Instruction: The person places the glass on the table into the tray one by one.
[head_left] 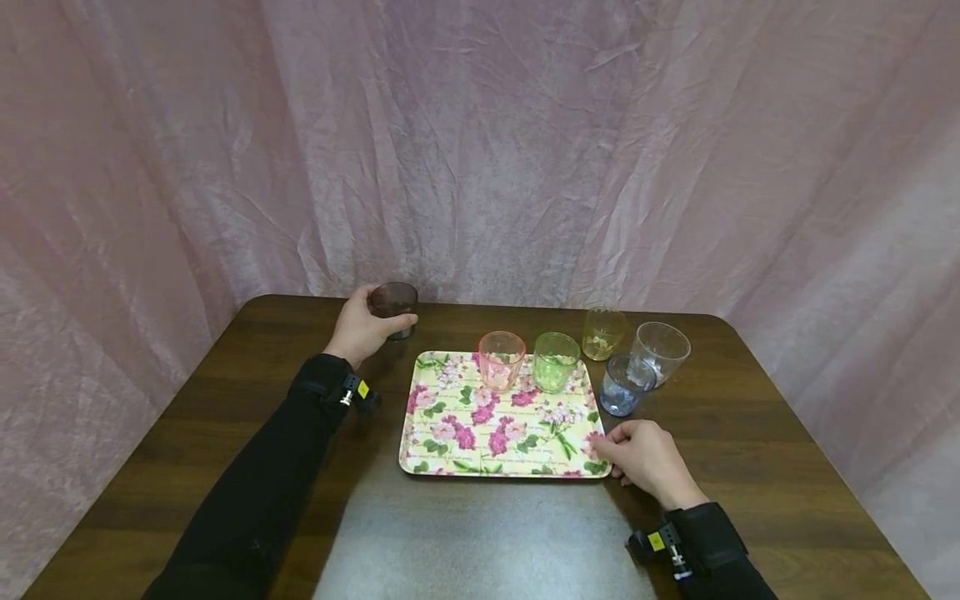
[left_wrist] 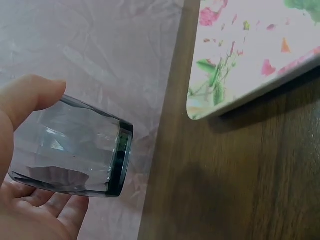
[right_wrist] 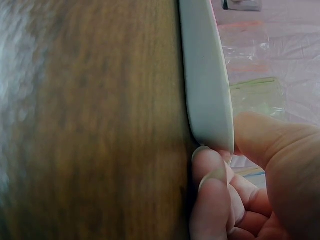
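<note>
- Nearest, the right grip (head_left: 651, 460) pinches the near right corner of the floral tray (head_left: 457, 450), thumb over the rim and fingertips tucked beneath; whether that corner is raised at all, I cannot tell.
- The tray sits mid-desk (head_left: 247, 375), its long axis running left to right.
- Just beside its right edge stands the blue cup (head_left: 619, 397), with the clear cup (head_left: 663, 342) behind and to the right; the right grip is the nearer hand to both.
- On the tray, toward its far edge, stand the pink cup (head_left: 501, 362) and, to its right, the green cup (head_left: 555, 364).
- Farther still, the left grip (head_left: 358, 332) is spread wide round the smoky cup (head_left: 393, 300), which looks nearly upright and held off the desk. From it, the tray lies nearer the person and to the right, the far left corner closest.
- The yellow cup (head_left: 602, 337) stands past the far right corner.
- Behind everything hangs a pink curtain (head_left: 480, 150).
</note>
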